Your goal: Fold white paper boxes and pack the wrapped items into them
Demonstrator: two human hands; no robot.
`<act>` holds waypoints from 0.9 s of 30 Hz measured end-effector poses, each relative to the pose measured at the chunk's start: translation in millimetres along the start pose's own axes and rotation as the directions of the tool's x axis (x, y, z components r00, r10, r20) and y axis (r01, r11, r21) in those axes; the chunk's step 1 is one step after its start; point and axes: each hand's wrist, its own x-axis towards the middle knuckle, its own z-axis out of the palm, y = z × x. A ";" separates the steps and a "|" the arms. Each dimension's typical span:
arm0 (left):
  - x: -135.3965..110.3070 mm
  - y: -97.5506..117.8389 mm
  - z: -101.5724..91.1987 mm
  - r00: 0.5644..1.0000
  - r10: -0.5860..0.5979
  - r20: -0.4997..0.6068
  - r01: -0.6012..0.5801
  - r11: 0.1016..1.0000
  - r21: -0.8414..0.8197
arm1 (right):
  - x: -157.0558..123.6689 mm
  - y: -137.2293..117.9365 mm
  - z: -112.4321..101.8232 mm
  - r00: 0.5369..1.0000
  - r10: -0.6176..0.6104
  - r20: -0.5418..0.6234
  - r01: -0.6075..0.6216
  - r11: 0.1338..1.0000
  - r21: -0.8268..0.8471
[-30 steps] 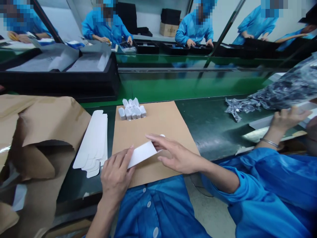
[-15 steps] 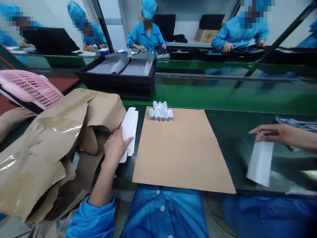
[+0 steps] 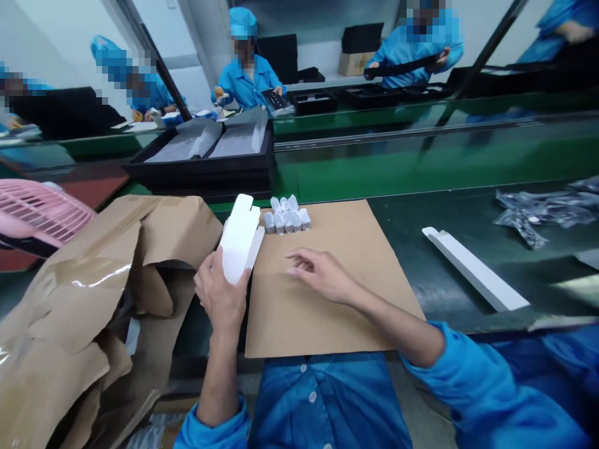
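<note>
My left hand (image 3: 223, 290) grips a flattened white carton (image 3: 239, 240), its cut flaps pointing away from me, just left of the cardboard sheet (image 3: 322, 324). Over the middle of that sheet hovers my right hand (image 3: 322, 274), its fingers loosely curled and apart, holding nothing. Several small white-wrapped pieces (image 3: 286, 218) stand in a tight cluster at the sheet's far left corner. A long white box (image 3: 475, 268) lies at an angle on the dark table to the right.
Torn brown cardboard packaging (image 3: 93, 274) fills the left side, beside a pink fan (image 3: 44, 209). Beyond is a black tray (image 3: 201, 165) with grey liners. Clear plastic bags (image 3: 538, 215) lie at right. Co-workers in blue (image 3: 250, 81) sit across the green line.
My left hand has lifted the white carton from the table. My right hand has left the white box at right and moved left over the sheet. The view has shifted right.
</note>
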 end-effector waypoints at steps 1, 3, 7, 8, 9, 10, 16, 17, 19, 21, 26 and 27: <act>-5.3 7.7 1.0 0.999 0.021 -0.033 -0.022 0.999 -0.041 | 9.2 -2.9 17.3 1.000 0.015 -0.018 -0.012 0.992 0.128; -20.9 24.1 1.3 0.995 0.071 -0.077 -0.082 0.986 -0.143 | 22.4 -5.4 35.7 0.997 0.008 -0.078 0.017 0.947 0.321; -49.6 42.8 -14.4 0.993 0.099 0.069 -0.045 0.837 -0.545 | 17.2 -7.1 9.0 0.993 -0.099 -0.070 0.118 0.932 0.344; -49.9 42.3 -22.2 0.992 0.068 0.110 0.021 0.755 -0.656 | 10.7 -8.4 -7.0 0.988 -0.138 0.062 0.117 0.956 0.269; -46.6 40.2 -30.7 0.987 0.030 0.158 0.097 0.670 -0.736 | 3.4 -10.3 -23.8 0.955 -0.169 0.243 0.129 0.976 0.174; -40.3 37.1 -39.1 0.974 0.006 0.227 0.176 0.612 -0.771 | -3.9 -12.7 -39.7 0.885 -0.182 0.429 0.166 0.983 0.076; -5.0 34.7 -52.4 0.815 0.005 0.580 0.429 0.667 -0.609 | -41.9 -20.5 -54.2 0.925 -0.135 0.354 0.320 0.782 -0.535; -5.2 37.2 -48.9 0.827 -0.030 0.561 0.447 0.641 -0.624 | -47.2 -18.2 -45.2 0.951 -0.192 0.243 0.306 0.703 -0.642; -7.4 39.9 -42.6 0.833 -0.054 0.551 0.469 0.596 -0.651 | -54.5 -11.4 -28.6 0.936 -0.320 0.144 0.307 0.549 -0.777; -7.0 37.6 -41.4 0.790 0.038 0.612 0.472 0.600 -0.646 | -57.0 -4.2 -20.0 0.895 -0.406 0.182 0.366 0.437 -0.822; 8.7 23.3 -57.2 0.509 0.356 0.784 0.456 0.661 -0.596 | -56.3 -1.6 -26.9 0.780 -0.547 0.305 0.530 0.317 -0.787; 10.7 21.6 -60.5 0.480 0.386 0.788 0.461 0.654 -0.600 | -56.7 -3.3 -28.6 0.768 -0.561 0.309 0.540 0.308 -0.783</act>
